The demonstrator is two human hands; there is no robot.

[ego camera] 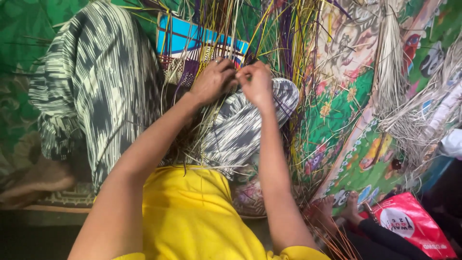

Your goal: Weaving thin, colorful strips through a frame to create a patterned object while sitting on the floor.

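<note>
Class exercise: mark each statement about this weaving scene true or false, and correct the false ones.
1. Both hands meet at the coloured straw strands. True: the left hand and right hand pinch the strands together.
2. The person wears a blue top. False: the top is yellow.
3. A red bag lies at the lower right. True: red bag.
4. The legs are covered by plain white cloth. False: the cloth is patterned dark and pale.

Floral mat (pixel 346 144) spans the right side, dried pale fibre bundle (pixel 390 62) at 1 o'clock. Red plastic bag (pixel 414 224) at 4 o'clock, another person's bare feet (pixel 337 209) just beside it. Blue patterned cloth (pixel 183 36) at 12 o'clock.
</note>
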